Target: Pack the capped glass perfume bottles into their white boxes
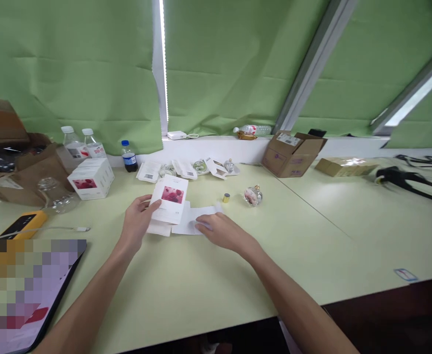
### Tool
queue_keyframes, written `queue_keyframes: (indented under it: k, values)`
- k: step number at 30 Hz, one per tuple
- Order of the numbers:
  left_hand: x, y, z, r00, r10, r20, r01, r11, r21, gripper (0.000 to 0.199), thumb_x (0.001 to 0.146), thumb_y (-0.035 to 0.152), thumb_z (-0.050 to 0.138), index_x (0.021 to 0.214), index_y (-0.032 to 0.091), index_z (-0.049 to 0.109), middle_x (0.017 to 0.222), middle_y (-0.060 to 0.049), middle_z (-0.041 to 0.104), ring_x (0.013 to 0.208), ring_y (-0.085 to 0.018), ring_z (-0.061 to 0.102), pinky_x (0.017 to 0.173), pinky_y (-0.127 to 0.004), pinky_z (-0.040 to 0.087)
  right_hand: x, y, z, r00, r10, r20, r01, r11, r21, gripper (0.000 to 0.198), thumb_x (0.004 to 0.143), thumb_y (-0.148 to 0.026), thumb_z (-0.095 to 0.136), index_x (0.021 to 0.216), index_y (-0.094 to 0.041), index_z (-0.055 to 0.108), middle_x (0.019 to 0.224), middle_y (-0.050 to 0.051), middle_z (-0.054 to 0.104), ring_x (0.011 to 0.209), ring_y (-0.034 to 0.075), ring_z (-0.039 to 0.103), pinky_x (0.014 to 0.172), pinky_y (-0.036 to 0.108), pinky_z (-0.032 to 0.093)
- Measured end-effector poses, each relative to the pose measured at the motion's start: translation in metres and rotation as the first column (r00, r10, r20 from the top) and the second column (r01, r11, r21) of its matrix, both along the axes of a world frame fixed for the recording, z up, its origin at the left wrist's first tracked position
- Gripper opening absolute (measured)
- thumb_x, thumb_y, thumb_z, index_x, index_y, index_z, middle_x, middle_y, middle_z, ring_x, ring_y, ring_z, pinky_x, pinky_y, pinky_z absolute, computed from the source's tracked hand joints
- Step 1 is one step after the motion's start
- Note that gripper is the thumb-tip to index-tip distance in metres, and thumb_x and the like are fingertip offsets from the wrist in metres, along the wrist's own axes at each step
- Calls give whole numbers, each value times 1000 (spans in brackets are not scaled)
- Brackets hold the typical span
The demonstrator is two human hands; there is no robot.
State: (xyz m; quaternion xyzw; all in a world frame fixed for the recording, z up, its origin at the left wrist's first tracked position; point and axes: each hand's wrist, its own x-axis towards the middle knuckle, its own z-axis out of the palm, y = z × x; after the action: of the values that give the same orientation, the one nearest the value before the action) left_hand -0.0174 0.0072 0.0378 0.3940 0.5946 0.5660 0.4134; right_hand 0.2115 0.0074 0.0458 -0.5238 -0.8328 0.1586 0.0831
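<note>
Tabletop: pale yellow-green table (311, 241) before green sheeting (219, 59).
Left hand: curled around the near left edge of a white carton (168, 206), thumb on the printed face; the hand (136, 219) has it gripped.
Carton's long axis: runs away from the person, far end leaning slightly right.
Right hand: palm down, fingers half curled; the hand (218, 230) touches a white sheet (185, 223), but whether it pinches it I cannot tell.
Carton from right hand: left and slightly farther off, apart from the fingertips; left hand nearer.
Glass bottle: beyond the right hand and to its right, the bottle (253, 196) lies nearer that hand; a gold cap (226, 198) sits just left of it.
</note>
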Motion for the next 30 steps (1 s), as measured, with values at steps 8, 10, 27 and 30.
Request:
queue_keyframes:
  k: [8,10,27,30]
  values:
    - [-10,5,-7,938,-116,325,147,987,-72,42,67,32,73,104,15,65,86,-6,70,68,-17,66,52,-22,49,40,-25,-4,966,-227,121,213,970,120,44,95,-35,32,70,-19,64,67,8,63,68,19,55,56,28,27]
    - [-10,4,-9,917,-172,360,236,961,-141,40,67,33,72,102,14,66,85,-7,71,70,-20,67,52,-24,50,60,-31,-12,946,-300,126,278,946,165,44,95,-36,32,71,-19,64,69,8,64,68,18,56,57,28,27]
    - [7,-3,-3,940,-238,245,230,971,63,41,71,45,68,102,19,63,116,-9,64,97,-27,65,78,-35,55,69,-43,-11,939,-99,-331,199,938,284,26,92,-29,42,98,-22,66,103,4,69,95,19,62,83,29,43]
    - [6,-2,-6,951,-247,185,242,969,46,40,72,47,67,102,21,64,118,-8,63,97,-27,65,80,-38,55,44,-40,-7,932,-4,-362,84,975,206,28,92,-31,42,97,-22,67,101,3,70,91,18,63,79,27,45]
